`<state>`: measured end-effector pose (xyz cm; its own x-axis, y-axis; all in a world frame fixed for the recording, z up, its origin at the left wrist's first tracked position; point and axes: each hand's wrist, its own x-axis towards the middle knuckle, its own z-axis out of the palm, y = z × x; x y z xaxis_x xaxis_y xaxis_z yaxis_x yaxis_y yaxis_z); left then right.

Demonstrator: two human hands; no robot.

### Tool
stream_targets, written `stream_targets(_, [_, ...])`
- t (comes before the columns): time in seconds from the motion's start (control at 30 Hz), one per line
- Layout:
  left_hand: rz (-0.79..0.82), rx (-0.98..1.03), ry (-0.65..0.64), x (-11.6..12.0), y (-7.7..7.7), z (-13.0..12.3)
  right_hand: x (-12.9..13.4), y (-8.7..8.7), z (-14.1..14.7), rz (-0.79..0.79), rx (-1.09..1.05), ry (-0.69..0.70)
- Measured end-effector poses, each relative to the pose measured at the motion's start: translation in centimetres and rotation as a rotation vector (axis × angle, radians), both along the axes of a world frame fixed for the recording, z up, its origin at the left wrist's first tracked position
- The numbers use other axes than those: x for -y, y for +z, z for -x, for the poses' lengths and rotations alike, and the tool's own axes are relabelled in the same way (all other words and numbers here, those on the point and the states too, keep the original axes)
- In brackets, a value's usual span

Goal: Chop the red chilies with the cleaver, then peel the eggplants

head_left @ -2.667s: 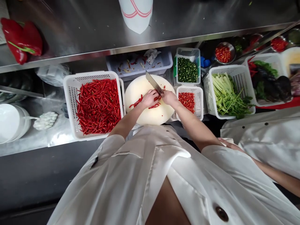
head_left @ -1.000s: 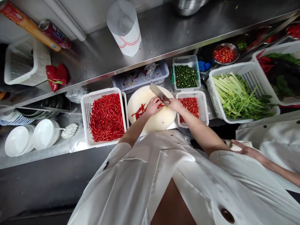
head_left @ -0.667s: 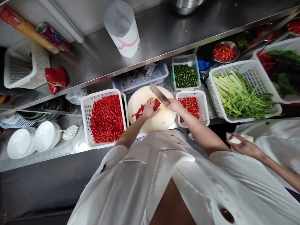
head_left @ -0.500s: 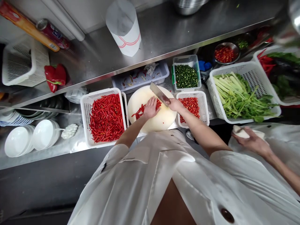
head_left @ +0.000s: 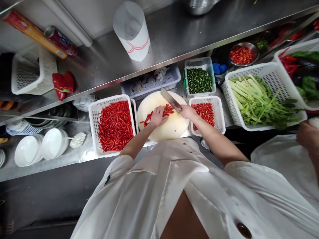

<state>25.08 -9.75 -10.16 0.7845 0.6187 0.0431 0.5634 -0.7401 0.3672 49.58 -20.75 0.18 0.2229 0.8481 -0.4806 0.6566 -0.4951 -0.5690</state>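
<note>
Right hand [head_left: 188, 112]: one cleaver [head_left: 169, 98]; left hand [head_left: 158, 117]: chillies [head_left: 168, 109] (several).

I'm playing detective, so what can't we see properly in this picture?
All in the head view:
- Red chillies under the left hand: the hand covers them.
- Handle of the knife: mostly wrapped in the right hand.
- White thing by another person's hand: cut off by the right edge.
- Metal bowls: cut off by the top edge.
- Small writing on the can: too small and blurred.

Red bell pepper [head_left: 63, 83] and paper cylinder [head_left: 137, 44] on steel shelf [head_left: 174, 35]; green stalks [head_left: 259, 99] in perforated basket [head_left: 227, 96].
</note>
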Motion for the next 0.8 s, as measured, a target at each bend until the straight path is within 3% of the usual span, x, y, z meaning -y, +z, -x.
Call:
stream_targets(0.23, [0.041, 0.106, -0.023, -1.1, -0.9, -5.4, -0.7, -1.0, 0.9, 0.052, 0.192, 0.027])
stream_targets(0.57, [0.028, 0.16, -0.024, -0.1, -1.3, -4.0, -0.3, -2.7, 1.4, 0.083, 0.262, 0.004])
stream_targets(0.8, [0.045, 0.207, -0.002, -0.7, -1.6, -4.5, -0.2, -2.1, 2.0, 0.106, 0.283, 0.006])
